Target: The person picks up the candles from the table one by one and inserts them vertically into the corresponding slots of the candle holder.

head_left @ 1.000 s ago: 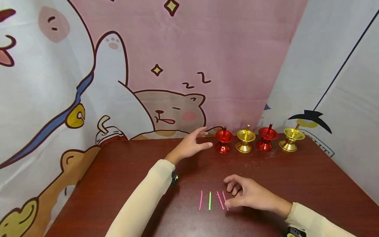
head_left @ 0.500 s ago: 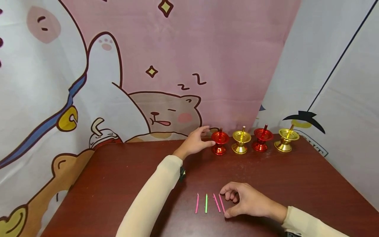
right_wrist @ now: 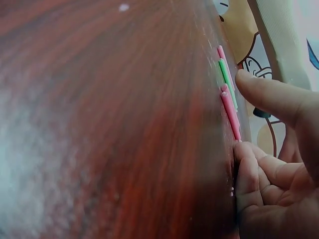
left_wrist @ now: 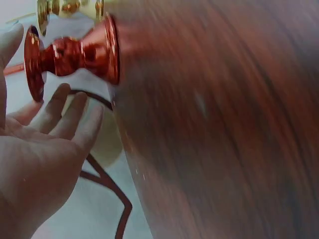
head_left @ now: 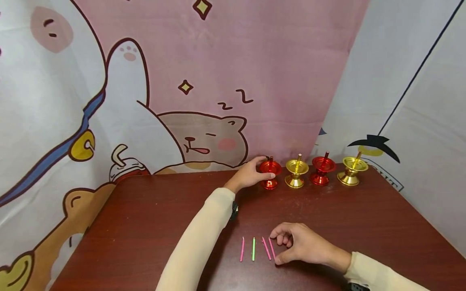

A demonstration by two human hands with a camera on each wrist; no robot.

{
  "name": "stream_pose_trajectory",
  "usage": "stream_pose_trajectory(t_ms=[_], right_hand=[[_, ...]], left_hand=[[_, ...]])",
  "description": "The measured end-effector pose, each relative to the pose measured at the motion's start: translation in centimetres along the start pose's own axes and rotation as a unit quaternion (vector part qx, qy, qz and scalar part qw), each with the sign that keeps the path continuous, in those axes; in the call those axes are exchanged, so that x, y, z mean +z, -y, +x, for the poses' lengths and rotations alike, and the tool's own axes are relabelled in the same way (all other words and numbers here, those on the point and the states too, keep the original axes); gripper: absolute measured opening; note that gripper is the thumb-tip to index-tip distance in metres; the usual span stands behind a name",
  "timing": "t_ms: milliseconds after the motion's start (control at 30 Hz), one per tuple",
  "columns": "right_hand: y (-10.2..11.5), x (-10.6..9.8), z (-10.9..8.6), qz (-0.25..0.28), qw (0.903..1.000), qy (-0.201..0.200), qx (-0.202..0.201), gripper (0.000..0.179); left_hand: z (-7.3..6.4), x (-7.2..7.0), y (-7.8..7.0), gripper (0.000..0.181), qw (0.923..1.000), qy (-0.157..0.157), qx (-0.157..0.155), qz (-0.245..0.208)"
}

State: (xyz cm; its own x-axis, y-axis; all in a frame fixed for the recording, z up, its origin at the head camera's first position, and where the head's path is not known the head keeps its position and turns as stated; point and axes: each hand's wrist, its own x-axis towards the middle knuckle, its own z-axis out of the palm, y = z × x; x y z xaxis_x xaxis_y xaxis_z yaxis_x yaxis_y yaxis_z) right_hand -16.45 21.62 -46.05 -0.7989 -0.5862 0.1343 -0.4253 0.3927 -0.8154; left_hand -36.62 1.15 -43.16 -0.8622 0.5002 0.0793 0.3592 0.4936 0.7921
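Note:
My left hand (head_left: 249,174) reaches round the left red candle holder (head_left: 275,166), thumb in front, fingers behind. In the left wrist view the fingers (left_wrist: 75,112) lie close below the red holder's stem, and contact is not plain. Near the front, my right hand (head_left: 309,246) hovers at the rightmost pink candle (head_left: 272,248), forefinger by its far end and thumb by its near end. The candle lies flat on the table. In the right wrist view the thumb stands apart from the candles, the other fingers bent. Left of it lie another pink candle (head_left: 266,248), a green candle (head_left: 253,249) and a further pink candle (head_left: 242,249).
Right of the left red holder stand a gold holder (head_left: 295,180), a second red holder (head_left: 320,179) and a second gold holder (head_left: 348,178), in a row along the back edge. Behind the brown table (head_left: 145,226) hangs a printed cartoon cloth (head_left: 291,72).
My left hand has moved right, from beside the left red holder to round it. My right forefinger has come down to the far end of the rightmost candle. The head view has shifted slightly.

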Motion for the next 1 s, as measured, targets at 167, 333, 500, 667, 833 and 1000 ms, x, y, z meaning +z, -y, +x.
stream_pose_trajectory(t_ms=[167, 333, 500, 667, 833, 1000], right_hand=[[0.3, 0.3, 0.2, -0.016, 0.9997, -0.016, 0.011, 0.043], [0.5, 0.5, 0.3, -0.022, 0.9991, -0.023, 0.028, 0.042], [0.5, 0.5, 0.3, -0.027, 0.999, -0.027, 0.025, 0.041], [0.5, 0.6, 0.4, -0.033, 0.9989, -0.027, 0.017, 0.04], [0.5, 0.7, 0.5, -0.032, 0.9987, -0.026, 0.027, 0.037], [0.6, 0.9, 0.7, -0.045, 0.9979, -0.036, 0.029, 0.033]], left_hand=[[0.9, 1.2, -0.1, 0.094, 0.9991, -0.008, -0.015, 0.038], [0.6, 1.4, -1.1, 0.089, 0.9989, -0.007, -0.031, 0.036], [0.9, 1.5, -0.4, 0.091, 0.9988, -0.014, -0.031, 0.034], [0.0, 1.0, -0.7, 0.087, 0.999, -0.013, -0.04, 0.013], [-0.6, 0.7, -0.5, 0.085, 0.999, -0.013, -0.042, 0.005], [-1.2, 0.1, -0.3, 0.085, 0.9987, -0.009, -0.049, 0.014]])
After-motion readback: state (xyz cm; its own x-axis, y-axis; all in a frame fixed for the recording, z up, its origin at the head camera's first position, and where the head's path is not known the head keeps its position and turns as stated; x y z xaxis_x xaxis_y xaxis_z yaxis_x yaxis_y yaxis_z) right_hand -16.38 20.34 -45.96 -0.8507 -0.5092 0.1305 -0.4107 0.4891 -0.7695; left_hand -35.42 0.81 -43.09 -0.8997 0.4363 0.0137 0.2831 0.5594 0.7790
